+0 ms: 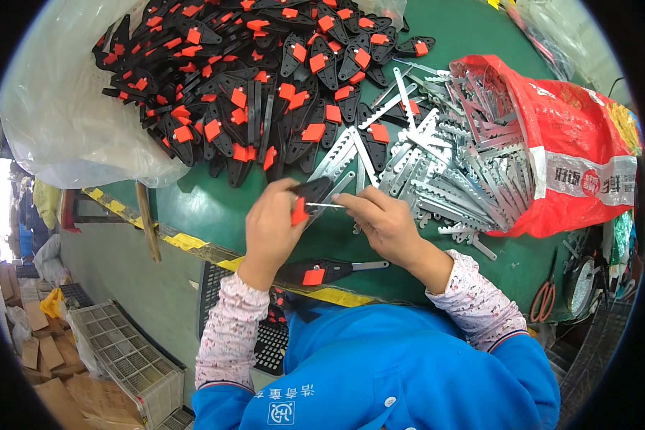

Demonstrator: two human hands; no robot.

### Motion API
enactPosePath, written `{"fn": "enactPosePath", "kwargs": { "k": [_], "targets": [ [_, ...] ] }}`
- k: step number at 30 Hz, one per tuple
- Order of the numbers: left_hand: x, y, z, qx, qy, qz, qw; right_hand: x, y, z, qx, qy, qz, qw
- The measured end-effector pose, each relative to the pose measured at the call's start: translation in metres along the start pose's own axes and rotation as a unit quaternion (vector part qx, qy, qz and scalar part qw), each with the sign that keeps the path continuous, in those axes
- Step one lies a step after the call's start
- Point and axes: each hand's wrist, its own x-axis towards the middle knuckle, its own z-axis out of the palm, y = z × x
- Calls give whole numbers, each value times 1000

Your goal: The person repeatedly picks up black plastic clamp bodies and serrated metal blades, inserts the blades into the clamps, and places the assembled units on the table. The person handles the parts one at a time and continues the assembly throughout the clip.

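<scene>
My left hand (271, 223) is closed round a black plastic piece (313, 189) with a red tab (299, 211). From the right, my right hand (387, 223) pinches the end of a thin metal strip (324, 206) that meets the black piece. Whether the strip sits inside the piece is too small to tell. Just below my hands, near the table's front edge, lies another black piece (331, 268) with a red tab and a metal strip sticking out to the right. Beyond my hands spreads a loose heap of notched metal strips (423, 154).
A large pile of black pieces with red tabs (244, 72) covers the far left, beside a clear plastic bag (86, 122). At right, a red sack (562, 132) spills metal strips. Orange-handled scissors (543, 297) lie at the right edge. Yellow tape (337, 295) marks the green table's front edge.
</scene>
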Motion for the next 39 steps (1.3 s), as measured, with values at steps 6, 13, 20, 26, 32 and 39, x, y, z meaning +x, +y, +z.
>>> {"fn": "enactPosePath", "kwargs": {
  "k": [6,13,20,26,32,39],
  "targets": [
    [-31,-1,-21,-1,-12,-45,999,5,6,-7,-58,23,-21,998],
    [-35,0,-27,-5,-8,-42,999,3,0,-11,-80,4,-33,996],
    [-29,17,-39,-47,-68,-33,996,5,-2,-36,-189,-82,-111,972],
    [-26,32,-40,-1,-134,15,991,0,-13,-30,-153,-93,-119,977],
    [-26,40,-43,-41,-156,-12,987,-6,-23,-24,-104,-130,-83,983],
    [-45,40,-35,1,-213,-14,977,4,-10,1,-26,-182,-108,977]
  ]
}}
